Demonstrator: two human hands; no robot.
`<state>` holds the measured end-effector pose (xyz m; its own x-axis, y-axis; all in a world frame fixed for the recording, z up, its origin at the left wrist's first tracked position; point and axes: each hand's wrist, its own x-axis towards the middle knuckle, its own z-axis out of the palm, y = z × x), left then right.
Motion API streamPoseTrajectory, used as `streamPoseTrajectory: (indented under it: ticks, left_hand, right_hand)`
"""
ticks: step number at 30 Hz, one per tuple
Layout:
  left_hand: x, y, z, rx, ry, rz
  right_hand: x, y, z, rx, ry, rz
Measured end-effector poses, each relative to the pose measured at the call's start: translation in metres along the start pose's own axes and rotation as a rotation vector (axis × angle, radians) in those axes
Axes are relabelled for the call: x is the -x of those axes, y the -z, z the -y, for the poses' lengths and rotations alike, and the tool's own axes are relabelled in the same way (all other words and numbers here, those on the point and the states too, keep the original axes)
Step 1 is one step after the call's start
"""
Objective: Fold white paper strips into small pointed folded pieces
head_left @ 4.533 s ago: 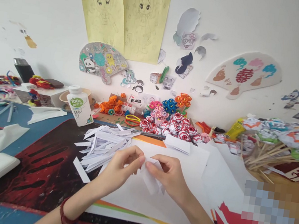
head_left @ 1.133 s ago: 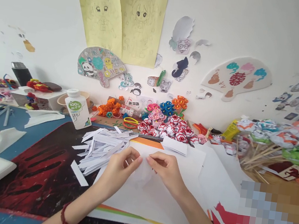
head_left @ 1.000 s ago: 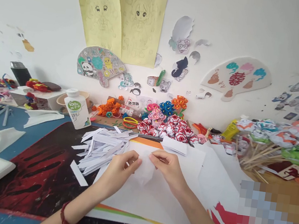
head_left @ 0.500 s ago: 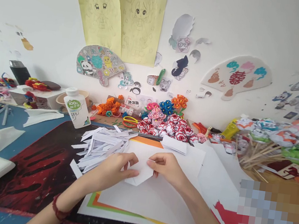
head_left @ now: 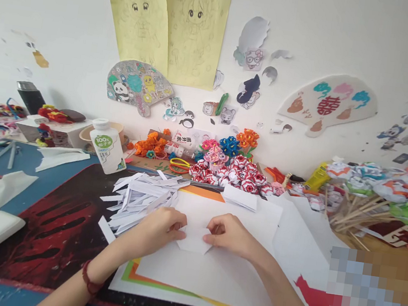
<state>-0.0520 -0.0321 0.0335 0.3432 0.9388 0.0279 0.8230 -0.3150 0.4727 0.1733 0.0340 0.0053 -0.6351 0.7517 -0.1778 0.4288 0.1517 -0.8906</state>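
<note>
- Our left hand point(head_left: 161, 225) and right hand point(head_left: 232, 235) pinched the small white paper point(head_left: 192, 241) at its side edges, over the large sheet point(head_left: 205, 277).
- We had bare sheet toward its near edge; paper strips point(head_left: 137, 197) crowded our left hand.
- We read "100%" on the bottle point(head_left: 106, 147) and a red "囍" on the wall fan point(head_left: 339, 106).

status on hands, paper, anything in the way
Left hand, right hand gripping white paper piece, opposite sides. Held over stacked sheets. Paper strips close to left hand.

From near, above and behind the gripped paper point(head_left: 192, 241), the head camera faces forward and down, wall point(head_left: 320, 27) beyond.
</note>
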Motion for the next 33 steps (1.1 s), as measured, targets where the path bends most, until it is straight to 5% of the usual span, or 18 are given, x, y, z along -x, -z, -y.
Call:
streamPoseTrajectory:
  ticks: [10,33]
  left_hand:
    - [-0.004,-0.019,0.001,-0.054,0.032,-0.108]
    - [-0.009,-0.027,0.003,0.007,0.015,-0.21]
  right_hand:
    - [0.002,-0.007,0.003,0.364,0.057,-0.195]
    - [-0.006,-0.005,-0.004,0.365,0.097,-0.227]
